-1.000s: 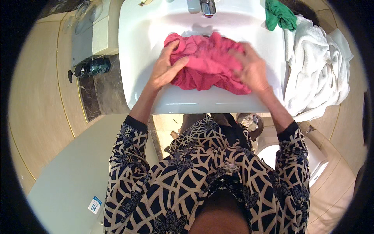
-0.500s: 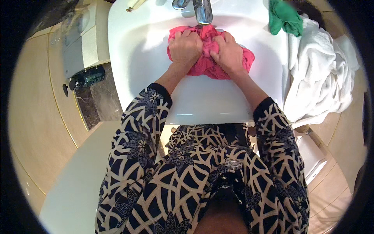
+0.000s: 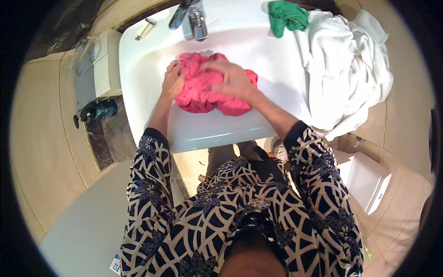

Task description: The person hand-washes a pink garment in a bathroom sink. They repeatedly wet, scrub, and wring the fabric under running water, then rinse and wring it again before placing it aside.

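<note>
A wet-looking, bunched red cloth [image 3: 198, 94] lies in the white washbasin [image 3: 136, 87], in front of the chrome tap [image 3: 198, 25]. My left hand [image 3: 172, 83] is closed around the cloth's left edge, its fingers partly hidden in the folds. Over the right part of the cloth is my right hand [image 3: 234, 83], slightly blurred, with thumb and fingers apart. It seems to rest on the fabric or hover just above it; which one, I cannot tell.
A crumpled green cloth [image 3: 288, 18] sits on the basin's far right corner, beside a heap of white fabric [image 3: 344, 69]. At left stand a dark pump bottle [image 3: 102, 111] and a pale box [image 3: 108, 64]. A small narrow object [image 3: 146, 29] lies on the far left rim.
Both hands were gripping the red cloth; my right hand has loosened and spread its fingers. My left hand has moved to the cloth's left edge. The cloth is nearer me, and the view has shifted.
</note>
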Demonstrator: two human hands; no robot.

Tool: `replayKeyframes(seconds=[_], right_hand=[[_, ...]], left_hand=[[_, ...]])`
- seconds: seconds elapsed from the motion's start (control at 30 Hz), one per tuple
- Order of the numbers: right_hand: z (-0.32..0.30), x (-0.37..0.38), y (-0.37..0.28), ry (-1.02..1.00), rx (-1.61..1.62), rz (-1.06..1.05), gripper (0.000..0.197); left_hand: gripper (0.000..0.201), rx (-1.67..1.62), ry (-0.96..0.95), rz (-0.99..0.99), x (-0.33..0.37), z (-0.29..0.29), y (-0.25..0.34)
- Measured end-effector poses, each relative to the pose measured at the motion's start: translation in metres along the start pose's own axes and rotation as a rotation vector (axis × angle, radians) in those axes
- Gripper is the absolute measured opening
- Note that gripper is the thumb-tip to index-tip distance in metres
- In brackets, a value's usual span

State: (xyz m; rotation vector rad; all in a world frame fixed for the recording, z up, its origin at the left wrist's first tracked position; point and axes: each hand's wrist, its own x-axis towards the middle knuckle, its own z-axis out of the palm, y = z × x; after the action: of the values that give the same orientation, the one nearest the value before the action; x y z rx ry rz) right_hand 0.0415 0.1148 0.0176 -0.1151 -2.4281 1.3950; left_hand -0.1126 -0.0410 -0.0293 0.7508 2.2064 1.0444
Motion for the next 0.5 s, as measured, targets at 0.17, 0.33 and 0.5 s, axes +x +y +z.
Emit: replayKeyframes(seconds=[0.17, 0.33, 0.5], right_hand=[[-0.043, -0.048, -0.024, -0.187, -0.330, -0.051, 0.054], [-0.035, -0.063, -0.021, -0.175, -0.451, -0.049, 0.050], [-0.014, -0.037, 0.023, -0.042, -0.510, 0.117, 0.044]], left_hand=[[0.052, 0.033, -0.078, 0.242, -0.032, 0.018, 0.046], [0.039, 0.621, 0.253, 0.212, -0.081, 0.055, 0.082], [0.023, 0.747, 0.211, 0.112, -0.024, 0.071, 0.075]])
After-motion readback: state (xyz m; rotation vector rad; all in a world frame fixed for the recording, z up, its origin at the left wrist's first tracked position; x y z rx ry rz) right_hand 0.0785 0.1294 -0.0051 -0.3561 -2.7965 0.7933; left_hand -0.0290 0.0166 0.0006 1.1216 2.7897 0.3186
